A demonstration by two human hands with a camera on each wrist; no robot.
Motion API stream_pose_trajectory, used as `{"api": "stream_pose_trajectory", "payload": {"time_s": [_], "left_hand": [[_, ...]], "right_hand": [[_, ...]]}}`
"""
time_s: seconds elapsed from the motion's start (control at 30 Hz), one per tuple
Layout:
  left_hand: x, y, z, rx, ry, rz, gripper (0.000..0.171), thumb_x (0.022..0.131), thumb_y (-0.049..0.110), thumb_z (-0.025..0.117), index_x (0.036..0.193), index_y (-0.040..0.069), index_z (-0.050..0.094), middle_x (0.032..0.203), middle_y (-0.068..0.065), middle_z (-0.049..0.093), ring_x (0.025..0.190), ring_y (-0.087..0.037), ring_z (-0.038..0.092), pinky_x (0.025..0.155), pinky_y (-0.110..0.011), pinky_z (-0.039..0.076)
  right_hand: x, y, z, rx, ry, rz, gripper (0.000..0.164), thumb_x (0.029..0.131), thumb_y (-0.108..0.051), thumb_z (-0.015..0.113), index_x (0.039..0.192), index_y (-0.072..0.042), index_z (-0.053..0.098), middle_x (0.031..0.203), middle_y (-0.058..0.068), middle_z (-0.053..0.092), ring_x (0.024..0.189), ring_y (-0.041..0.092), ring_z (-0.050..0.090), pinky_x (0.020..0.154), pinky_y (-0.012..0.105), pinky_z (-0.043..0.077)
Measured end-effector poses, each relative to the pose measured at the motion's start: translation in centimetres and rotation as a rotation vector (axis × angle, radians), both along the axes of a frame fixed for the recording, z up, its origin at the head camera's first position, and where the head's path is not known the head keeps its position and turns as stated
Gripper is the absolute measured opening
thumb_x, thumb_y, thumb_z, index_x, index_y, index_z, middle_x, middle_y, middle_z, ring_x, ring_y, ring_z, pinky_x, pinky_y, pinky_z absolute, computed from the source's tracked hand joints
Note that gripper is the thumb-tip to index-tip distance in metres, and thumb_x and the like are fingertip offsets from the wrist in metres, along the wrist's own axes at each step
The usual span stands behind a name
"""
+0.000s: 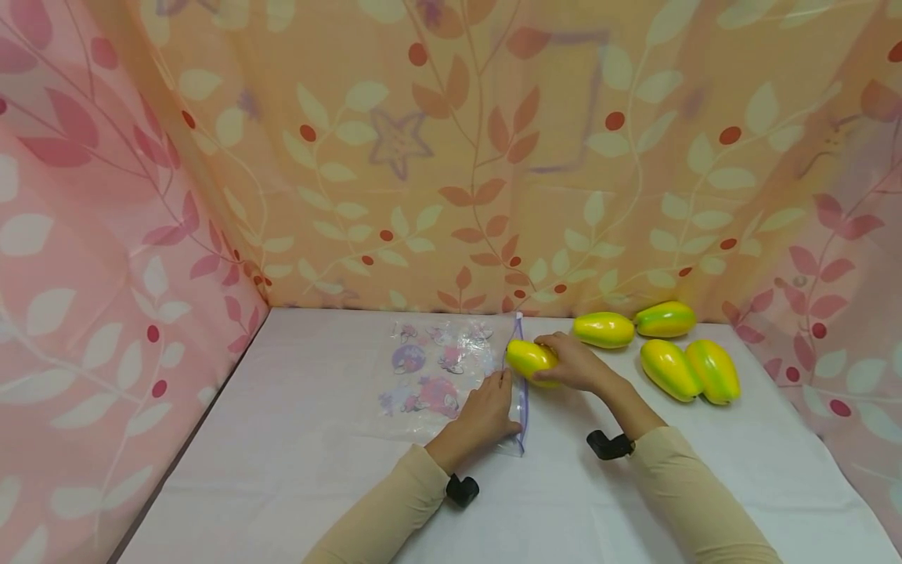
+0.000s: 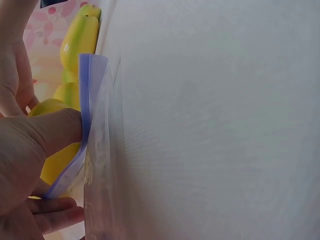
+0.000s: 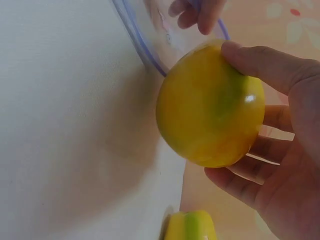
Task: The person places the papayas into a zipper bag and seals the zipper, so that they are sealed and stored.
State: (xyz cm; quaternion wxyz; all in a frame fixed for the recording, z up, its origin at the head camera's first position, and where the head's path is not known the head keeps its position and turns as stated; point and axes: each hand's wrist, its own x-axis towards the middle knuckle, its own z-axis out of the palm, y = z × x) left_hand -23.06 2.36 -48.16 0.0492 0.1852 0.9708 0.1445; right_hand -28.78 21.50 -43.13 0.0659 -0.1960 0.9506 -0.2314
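Observation:
A yellow-green papaya (image 1: 530,360) is gripped by my right hand (image 1: 572,362), with the thumb and fingers around its near end in the right wrist view. The papaya's far end is at the mouth of a clear zip bag (image 1: 423,356) printed with pink and purple cartoon pictures. My left hand (image 1: 479,411) holds the bag by its purple-edged mouth. In the left wrist view the thumb lies against the purple zip strip (image 2: 86,95), and other fingers show below it. The bag lies flat on the white table.
Behind my right hand lie two papayas, a nearer one (image 1: 603,330) and another papaya (image 1: 665,319). Two more, a papaya (image 1: 669,370) and its neighbour papaya (image 1: 713,371), touch at the right. Patterned curtains (image 1: 338,157) surround the white table (image 1: 282,470).

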Motion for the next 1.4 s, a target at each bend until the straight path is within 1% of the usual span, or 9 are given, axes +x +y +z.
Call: {"api": "stream_pose_trajectory", "payload": {"time_s": [0.13, 0.33, 0.43, 0.57, 0.67, 0.83, 1.03, 1.23, 1.4], "left_hand": [[0.1, 0.0, -0.1, 0.024, -0.012, 0.005, 0.1, 0.075, 0.039, 0.083, 0.151, 0.001, 0.029, 0.148, -0.014, 0.041, 0.134, -0.025, 0.045, 0.103, -0.044, 0.046], [0.2, 0.1, -0.1, 0.037, 0.008, -0.008, 0.1, 0.075, 0.037, 0.083, 0.151, 0.001, 0.028, 0.148, -0.014, 0.042, 0.134, -0.025, 0.045, 0.103, -0.044, 0.046], [0.2, 0.1, 0.0, 0.039, -0.006, -0.01, 0.099, 0.076, 0.035, 0.083, 0.151, 0.002, 0.028, 0.151, -0.014, 0.04, 0.136, -0.025, 0.044, 0.105, -0.044, 0.045], [0.3, 0.1, 0.2, 0.034, -0.025, -0.025, 0.098, 0.076, 0.035, 0.083, 0.152, 0.004, 0.028, 0.153, -0.013, 0.038, 0.137, -0.025, 0.043, 0.106, -0.044, 0.044], [0.3, 0.1, 0.2, 0.03, -0.023, -0.035, 0.099, 0.076, 0.035, 0.083, 0.152, 0.004, 0.028, 0.153, -0.013, 0.038, 0.137, -0.024, 0.043, 0.107, -0.043, 0.044], [0.2, -0.1, 0.3, 0.032, -0.011, -0.035, 0.098, 0.076, 0.034, 0.083, 0.152, 0.005, 0.028, 0.153, -0.013, 0.038, 0.137, -0.024, 0.043, 0.109, -0.04, 0.042], [0.1, -0.2, 0.2, 0.043, -0.015, -0.037, 0.1, 0.076, 0.034, 0.083, 0.153, 0.006, 0.026, 0.154, -0.012, 0.036, 0.138, -0.023, 0.042, 0.11, -0.038, 0.041], [-0.1, -0.5, -0.2, 0.08, 0.018, -0.038, 0.095, 0.077, 0.03, 0.083, 0.151, 0.005, 0.029, 0.149, -0.013, 0.043, 0.135, -0.024, 0.045, 0.109, -0.039, 0.042], [0.0, -0.7, -0.4, 0.177, 0.074, 0.01, 0.093, 0.076, 0.025, 0.082, 0.149, 0.003, 0.029, 0.134, -0.015, 0.055, 0.121, -0.027, 0.055, 0.104, -0.037, 0.046]], "right_hand": [[-0.4, -0.3, -0.3, 0.043, 0.004, 0.001, 0.067, 0.08, -0.034, 0.078, 0.132, 0.001, 0.054, 0.126, 0.023, 0.058, 0.111, 0.035, 0.056, 0.101, 0.054, 0.044], [-0.9, -0.8, -0.4, 0.079, 0.025, -0.01, 0.065, 0.078, -0.032, 0.078, 0.13, 0.0, 0.056, 0.122, 0.021, 0.059, 0.101, 0.031, 0.057, 0.097, 0.052, 0.046], [-1.0, -1.2, -0.3, 0.084, 0.049, -0.02, 0.065, 0.078, -0.031, 0.078, 0.13, 0.001, 0.056, 0.121, 0.022, 0.059, 0.102, 0.032, 0.057, 0.098, 0.051, 0.046], [-1.0, -1.7, -0.4, 0.081, 0.04, -0.052, 0.066, 0.078, -0.031, 0.078, 0.131, 0.0, 0.055, 0.124, 0.022, 0.058, 0.106, 0.034, 0.056, 0.1, 0.052, 0.046], [-1.1, -1.9, -0.4, 0.089, 0.037, -0.046, 0.066, 0.078, -0.031, 0.078, 0.131, 0.0, 0.055, 0.124, 0.023, 0.057, 0.106, 0.034, 0.056, 0.1, 0.052, 0.046], [-1.6, -2.2, -0.7, 0.114, 0.092, -0.011, 0.064, 0.078, -0.032, 0.078, 0.129, 0.0, 0.057, 0.119, 0.021, 0.059, 0.101, 0.032, 0.055, 0.096, 0.049, 0.047], [-1.7, -2.7, -1.4, 0.087, 0.138, -0.082, 0.067, 0.077, -0.036, 0.078, 0.129, 0.001, 0.056, 0.116, 0.021, 0.059, 0.097, 0.031, 0.056, 0.093, 0.047, 0.049], [-1.4, -2.8, -2.0, 0.032, 0.162, -0.148, 0.07, 0.078, -0.037, 0.079, 0.13, 0.003, 0.056, 0.112, 0.021, 0.06, 0.093, 0.03, 0.056, 0.091, 0.046, 0.049], [-1.3, -2.8, -2.2, 0.008, 0.132, -0.162, 0.07, 0.079, -0.038, 0.078, 0.132, 0.003, 0.054, 0.114, 0.021, 0.059, 0.094, 0.03, 0.056, 0.09, 0.047, 0.049]]}}
